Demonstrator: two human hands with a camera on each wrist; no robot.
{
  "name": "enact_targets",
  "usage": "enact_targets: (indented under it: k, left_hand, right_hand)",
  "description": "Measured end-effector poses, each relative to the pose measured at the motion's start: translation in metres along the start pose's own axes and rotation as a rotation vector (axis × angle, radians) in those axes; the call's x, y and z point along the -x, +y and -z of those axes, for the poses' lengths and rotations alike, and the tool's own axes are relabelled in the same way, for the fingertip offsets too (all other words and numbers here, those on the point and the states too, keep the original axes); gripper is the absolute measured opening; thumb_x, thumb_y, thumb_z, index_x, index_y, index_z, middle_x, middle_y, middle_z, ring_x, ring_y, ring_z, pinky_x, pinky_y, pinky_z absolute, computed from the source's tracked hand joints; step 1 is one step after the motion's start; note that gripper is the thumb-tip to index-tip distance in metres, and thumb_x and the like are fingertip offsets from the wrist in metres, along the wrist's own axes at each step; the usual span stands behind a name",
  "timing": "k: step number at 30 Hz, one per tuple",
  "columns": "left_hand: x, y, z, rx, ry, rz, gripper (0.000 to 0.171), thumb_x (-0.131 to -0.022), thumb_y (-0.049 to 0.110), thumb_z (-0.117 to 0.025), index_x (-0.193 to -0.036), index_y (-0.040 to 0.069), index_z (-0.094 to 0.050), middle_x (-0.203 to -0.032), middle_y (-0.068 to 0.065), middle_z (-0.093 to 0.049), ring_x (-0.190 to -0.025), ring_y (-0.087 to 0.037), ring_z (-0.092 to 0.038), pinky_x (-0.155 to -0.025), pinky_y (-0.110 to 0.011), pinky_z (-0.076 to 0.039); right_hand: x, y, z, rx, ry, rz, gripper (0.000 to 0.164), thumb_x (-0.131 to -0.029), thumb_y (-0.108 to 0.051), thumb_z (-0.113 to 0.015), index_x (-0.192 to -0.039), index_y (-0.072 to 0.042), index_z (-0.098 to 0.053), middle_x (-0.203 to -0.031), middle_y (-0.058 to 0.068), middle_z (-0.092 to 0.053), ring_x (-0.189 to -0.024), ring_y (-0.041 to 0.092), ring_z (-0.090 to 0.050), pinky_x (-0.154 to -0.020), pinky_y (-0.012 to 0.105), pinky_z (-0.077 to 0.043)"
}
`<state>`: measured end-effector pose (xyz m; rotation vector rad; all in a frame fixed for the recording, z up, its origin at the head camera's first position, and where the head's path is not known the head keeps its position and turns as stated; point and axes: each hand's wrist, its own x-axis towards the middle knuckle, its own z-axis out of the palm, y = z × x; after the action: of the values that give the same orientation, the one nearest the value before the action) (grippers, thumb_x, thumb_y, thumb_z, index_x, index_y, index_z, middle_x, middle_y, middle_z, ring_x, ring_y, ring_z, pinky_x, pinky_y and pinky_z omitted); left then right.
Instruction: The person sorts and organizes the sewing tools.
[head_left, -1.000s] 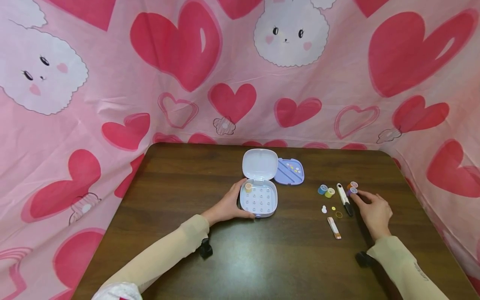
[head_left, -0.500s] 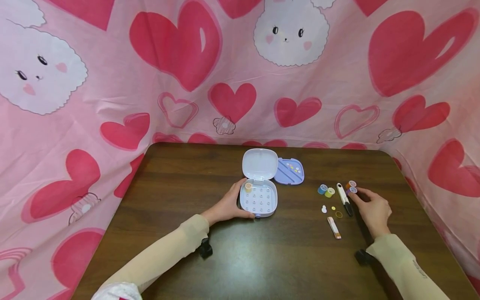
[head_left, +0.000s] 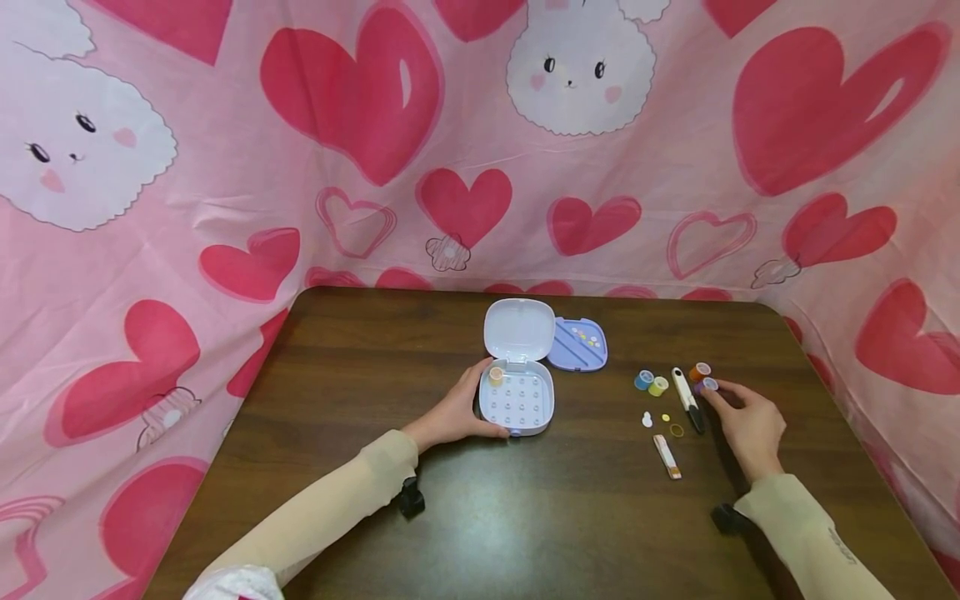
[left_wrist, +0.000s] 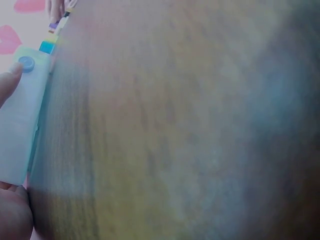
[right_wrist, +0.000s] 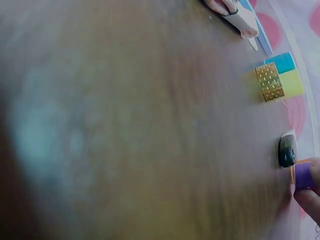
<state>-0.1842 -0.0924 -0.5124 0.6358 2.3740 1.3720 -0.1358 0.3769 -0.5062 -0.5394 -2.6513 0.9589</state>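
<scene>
My left hand (head_left: 457,408) grips the left side of an open white sewing box (head_left: 552,400), fingers along the side and thumb at the front near its round latch (left_wrist: 26,63). Small pegs line the box floor, and a light orange thread spool (head_left: 496,376) stands at the back left. At the right of the table, my right hand (head_left: 752,423) pinches a purple thread spool (head_left: 707,385) between thumb and finger. In the right wrist view, the fingers (right_wrist: 308,202) hold that spool low at the right edge. Right behind it stands an orange spool (head_left: 701,372).
A lavender tray (head_left: 567,357) with several small buttons lies behind the box. Between box and right hand are blue (head_left: 644,380) and yellow (head_left: 658,386) spools, a white tool with a black end (head_left: 687,400), a gold thimble (right_wrist: 270,81) and a small white strip (head_left: 667,457).
The purple spool, pinched in my right hand, has shifted slightly right and nearer, apart from the orange spool. My left hand stays on the box.
</scene>
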Motion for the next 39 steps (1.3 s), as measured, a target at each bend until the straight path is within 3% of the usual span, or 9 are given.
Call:
enact_targets:
  k: [6, 19, 39]
  left_hand:
    - [0.0, -0.002, -0.001, 0.0, 0.005, 0.004, 0.125, -0.073, 0.038, -0.097, -0.166, 0.015, -0.017, -0.158, -0.014, -0.034, -0.142, -0.029, -0.039, -0.12, -0.053, -0.032]
    - [0.001, -0.003, -0.002, 0.009, 0.002, 0.005, 0.126, -0.073, 0.039, -0.097, -0.166, 0.016, -0.016, -0.159, -0.013, -0.033, -0.142, -0.028, -0.039, -0.12, -0.052, -0.032]
    - [-0.001, -0.001, 0.0, 0.006, 0.003, 0.005, 0.125, -0.073, 0.038, -0.097, -0.166, 0.015, -0.016, -0.159, -0.013, -0.033, -0.141, -0.028, -0.039, -0.121, -0.051, -0.032]
  right_hand:
    - [0.002, 0.001, 0.001, 0.022, 0.041, 0.074, 0.041, -0.098, -0.033, -0.074, -0.121, 0.0, -0.076, -0.118, 0.025, -0.072, -0.124, 0.049, -0.056, -0.104, 0.065, -0.027]
    - [0.009, -0.002, 0.005, -0.02, 0.091, 0.163, 0.031, -0.094, -0.018, -0.079, -0.113, 0.006, -0.076, -0.106, 0.03, -0.073, -0.129, 0.048, -0.049, -0.117, 0.067, -0.011]
    - [0.014, -0.027, 0.007, 0.004, 0.112, 0.306, 0.029, -0.089, -0.014, -0.083, -0.107, 0.008, -0.076, -0.091, 0.032, -0.072, -0.127, 0.053, -0.048, -0.117, 0.072, -0.009]
